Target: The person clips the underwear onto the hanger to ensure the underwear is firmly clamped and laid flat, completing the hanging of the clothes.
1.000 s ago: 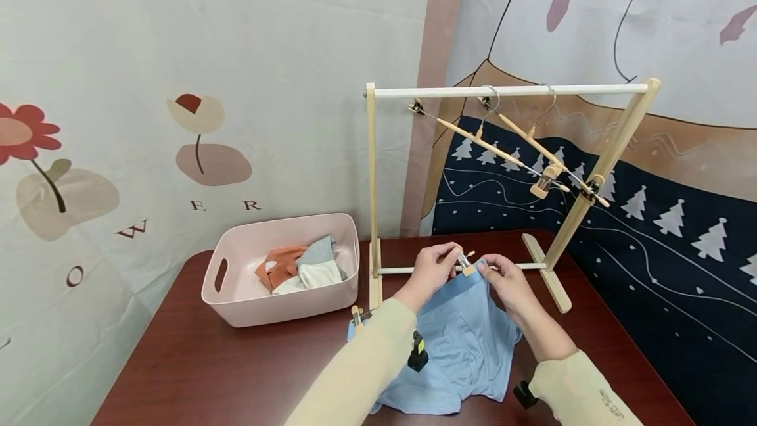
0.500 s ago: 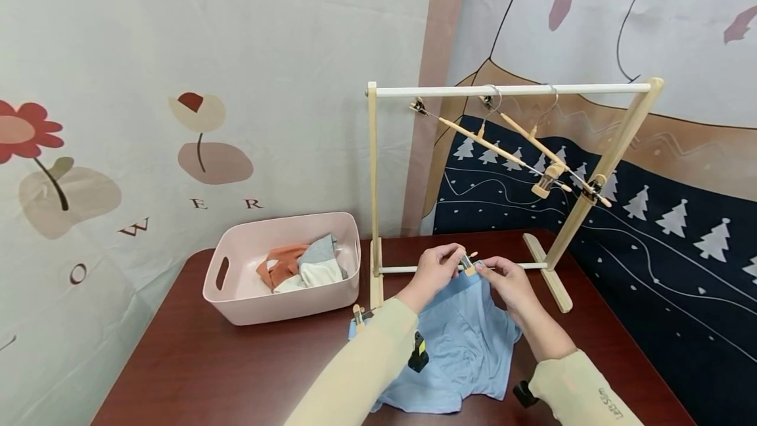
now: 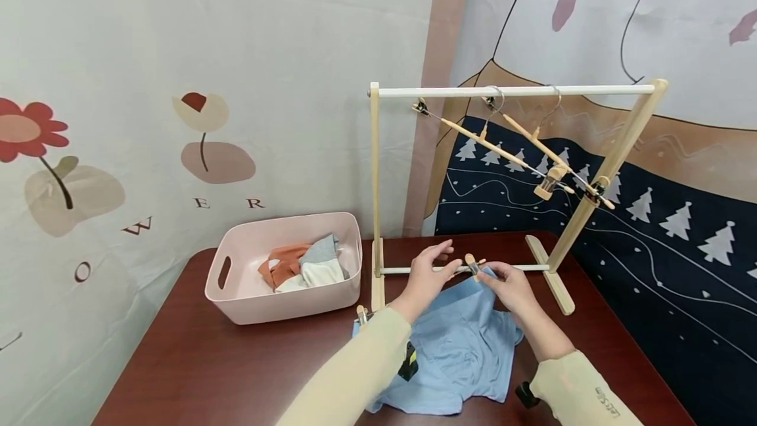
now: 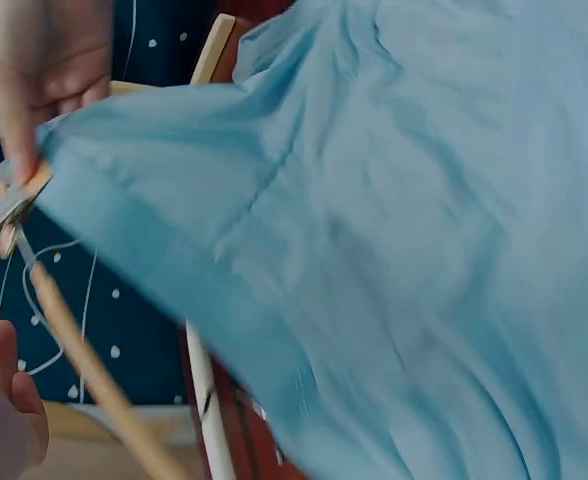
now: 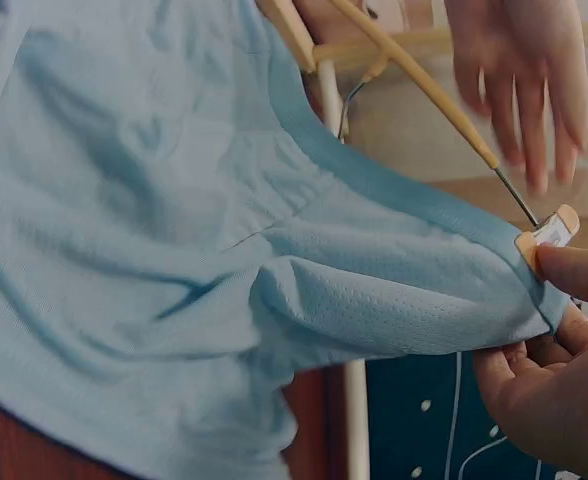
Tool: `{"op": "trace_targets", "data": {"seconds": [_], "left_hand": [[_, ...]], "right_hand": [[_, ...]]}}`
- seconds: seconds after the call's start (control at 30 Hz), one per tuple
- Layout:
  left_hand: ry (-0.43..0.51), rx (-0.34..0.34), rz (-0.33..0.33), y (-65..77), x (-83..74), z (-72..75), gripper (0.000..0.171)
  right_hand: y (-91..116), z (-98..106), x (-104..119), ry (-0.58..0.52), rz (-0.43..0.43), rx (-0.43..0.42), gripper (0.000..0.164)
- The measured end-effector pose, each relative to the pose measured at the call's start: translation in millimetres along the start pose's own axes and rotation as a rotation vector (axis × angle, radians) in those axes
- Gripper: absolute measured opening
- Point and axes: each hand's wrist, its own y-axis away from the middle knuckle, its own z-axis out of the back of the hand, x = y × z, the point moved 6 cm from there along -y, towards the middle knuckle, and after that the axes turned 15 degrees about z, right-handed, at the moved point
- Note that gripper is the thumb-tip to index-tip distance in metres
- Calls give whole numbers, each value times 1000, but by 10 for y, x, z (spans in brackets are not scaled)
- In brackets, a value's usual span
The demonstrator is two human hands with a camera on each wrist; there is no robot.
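Light blue shorts (image 3: 461,347) lie spread toward the table's near side, their waistband raised at the right corner. A wooden clip hanger (image 5: 444,105) runs along the waistband, and its right clip (image 5: 548,236) bites that corner. My right hand (image 3: 510,286) pinches the waistband corner beside this clip, thumb on top. My left hand (image 3: 427,278) is off the clip, fingers spread just to its left, holding nothing. The hanger's other clip (image 3: 363,314) sits at the waistband's left end, partly behind the left sleeve.
A wooden rack (image 3: 374,183) with a white top bar (image 3: 437,93) stands behind the hands. Two clip hangers (image 3: 481,142) hang from it. At left, a pink basket (image 3: 254,311) holds folded orange, white and grey clothes (image 3: 319,269) on the dark red table (image 3: 236,367).
My left hand has let go of the right clip and moved slightly left, its fingers opening. My right hand keeps its pinch on the shorts' corner.
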Motion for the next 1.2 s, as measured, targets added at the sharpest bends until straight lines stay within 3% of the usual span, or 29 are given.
{"op": "trace_targets", "data": {"seconds": [0.2,0.43,0.7,0.97,1.2], "left_hand": [[-94,-28,-21,186,92,229,37],[-340,-111,-78,365,251,509,32],[-619,-190,7,596,549,759,37],[-827,-197,78,863,723,777,48],[-974,-42,118,934,916,607,72]], "right_hand": [[46,75,-208,9,-36,-27,40],[68,147,-415,90,-71,-45,39],[83,253,-569,250,-128,-7,36],[29,222,-654,380,-102,48,34],[0,167,-680,432,-96,64,31]]}}
